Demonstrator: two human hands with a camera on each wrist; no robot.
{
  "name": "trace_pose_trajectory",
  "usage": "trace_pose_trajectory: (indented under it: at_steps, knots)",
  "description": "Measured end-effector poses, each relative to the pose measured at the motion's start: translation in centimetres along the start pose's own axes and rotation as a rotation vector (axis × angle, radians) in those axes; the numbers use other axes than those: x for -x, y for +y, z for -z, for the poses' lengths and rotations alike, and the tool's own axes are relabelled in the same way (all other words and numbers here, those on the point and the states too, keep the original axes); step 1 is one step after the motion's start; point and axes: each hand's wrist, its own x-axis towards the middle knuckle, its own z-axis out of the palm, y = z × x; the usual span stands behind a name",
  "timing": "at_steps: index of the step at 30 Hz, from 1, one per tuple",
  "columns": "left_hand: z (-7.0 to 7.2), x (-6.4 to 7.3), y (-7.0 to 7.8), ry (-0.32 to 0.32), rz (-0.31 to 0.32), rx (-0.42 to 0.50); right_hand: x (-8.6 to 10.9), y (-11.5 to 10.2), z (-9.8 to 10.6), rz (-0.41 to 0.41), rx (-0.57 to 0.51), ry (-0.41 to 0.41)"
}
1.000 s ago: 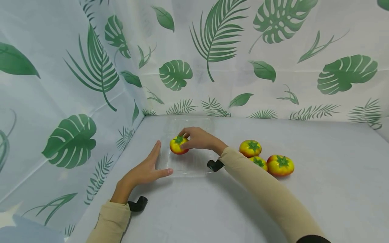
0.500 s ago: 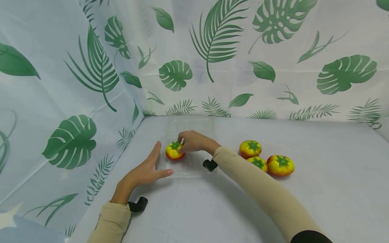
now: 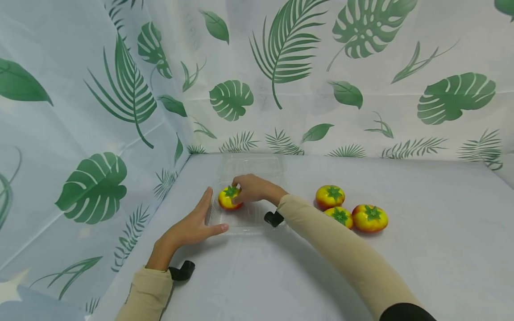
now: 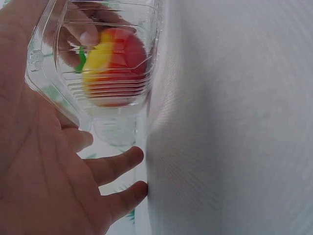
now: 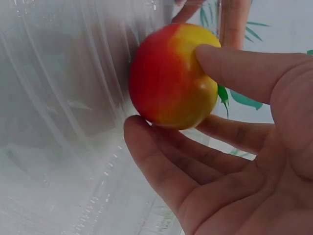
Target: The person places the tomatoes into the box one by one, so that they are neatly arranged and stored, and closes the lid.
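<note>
Clear plastic forms the container (image 3: 249,221) between your hands, and a red-and-yellow fruit (image 3: 225,199) sits inside its walls, nearest your right fingertips. Your right hand (image 3: 254,187) pinches the fruit, thumb on one side and fingers across from it; this grip probably leaves the underside mostly free to meet the base, though you cannot confirm base contact. Your left hand (image 3: 194,225) grips nothing: fingers straight along the container's side, thumb spread toward its near edge, likely as a guard against sliding. Three matching fruits (image 3: 339,217) lie grouped beside your right forearm, presumably for easy reach.
</note>
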Motion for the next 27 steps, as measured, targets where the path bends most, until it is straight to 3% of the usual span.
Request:
trace_pose_trajectory:
  at_steps: [8, 14, 21, 27]
  knots:
    - [-0.2, 0.0, 0.2, -0.007, 0.020, -0.003, 0.6, -0.1, 0.3, -0.059, -0.032, -0.002]
    - [-0.3, 0.0, 0.3, -0.008, 0.038, -0.002, 1.5, 0.7, 0.8, -0.044, -0.078, 0.018]
    - [-0.5, -0.1, 0.2, -0.010, 0.073, -0.026, 3.9, 1.2, 2.1, 0.002, -0.121, 0.054]
    - [-0.3, -0.2, 0.5, -0.005, 0.097, -0.047, 6.5, 1.9, 2.8, -0.033, -0.169, 0.095]
